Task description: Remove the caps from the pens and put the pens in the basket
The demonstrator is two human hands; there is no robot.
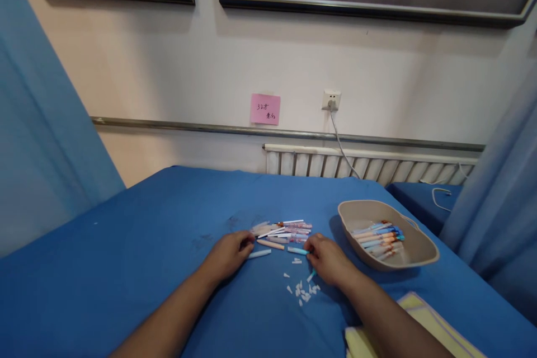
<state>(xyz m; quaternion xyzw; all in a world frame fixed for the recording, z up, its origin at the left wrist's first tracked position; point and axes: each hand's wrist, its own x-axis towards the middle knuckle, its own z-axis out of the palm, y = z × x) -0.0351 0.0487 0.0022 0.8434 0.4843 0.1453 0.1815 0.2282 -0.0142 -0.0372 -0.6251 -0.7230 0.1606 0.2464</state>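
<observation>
Left hand (229, 254) and right hand (329, 260) curl fingers at the pen pile (285, 232), grip unclear; the right wrist could scatter the white bits (304, 291) at lower centre.

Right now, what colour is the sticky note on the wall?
Pink sticky note, with dark handwriting; head view shows it best.

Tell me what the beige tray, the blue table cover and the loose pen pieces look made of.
Tray: probably moulded plastic, matte beige, with smooth rounded rim. Table cover: apparently cloth, matte blue, softly creased and draped. Pen pieces: likely plastic, pastel barrels with slight sheen; too small to be sure.
</observation>
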